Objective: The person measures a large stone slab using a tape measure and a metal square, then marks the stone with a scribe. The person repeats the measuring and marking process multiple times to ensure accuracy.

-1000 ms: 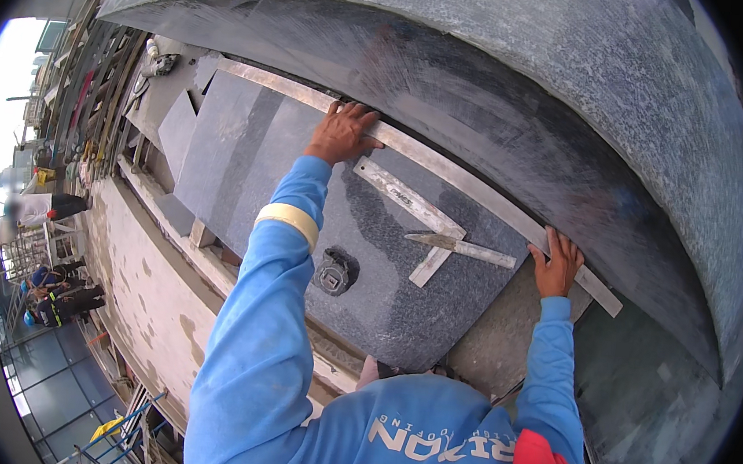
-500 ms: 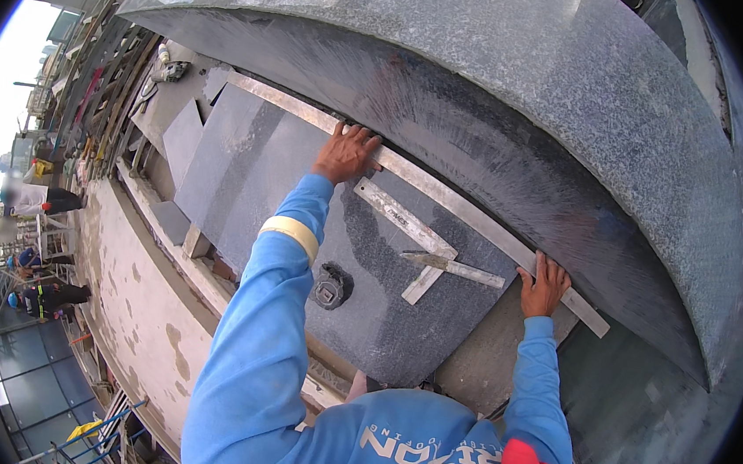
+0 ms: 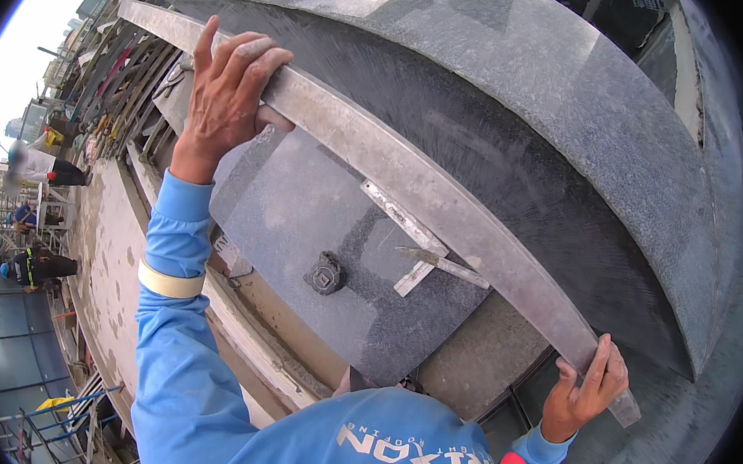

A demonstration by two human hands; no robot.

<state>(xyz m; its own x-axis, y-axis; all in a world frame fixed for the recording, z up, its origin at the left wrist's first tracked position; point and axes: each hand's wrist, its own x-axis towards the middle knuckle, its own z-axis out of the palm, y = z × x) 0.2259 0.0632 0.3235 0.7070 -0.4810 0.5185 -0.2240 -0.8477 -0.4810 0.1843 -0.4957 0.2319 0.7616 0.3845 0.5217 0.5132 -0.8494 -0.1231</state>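
A long grey metal straightedge (image 3: 420, 176) slants across the view, raised above a dark grey stone slab (image 3: 294, 203). My left hand (image 3: 232, 87) grips it toward its far left end, thumb below and fingers over the top. Close to the opposite end, my right hand (image 3: 586, 390) is closed around the bar. On the slab lies a pale metal square (image 3: 403, 219) with a thin pointed tool (image 3: 422, 256) across it. A dark, compact tape measure-like object (image 3: 326, 273) rests to their left.
A tall curved stone panel (image 3: 526, 78) rises beyond the slab. At the left runs a rough concrete ledge (image 3: 118, 250), with stacked timber and scaffolding behind. Several people are farther off, one in dark clothing (image 3: 41, 268). Glass panels (image 3: 634, 458) lie at the right.
The straightedge has risen off the slab toward me, both hands lifting with it. My left hand has moved left and up; my right hand has moved right and nearer.
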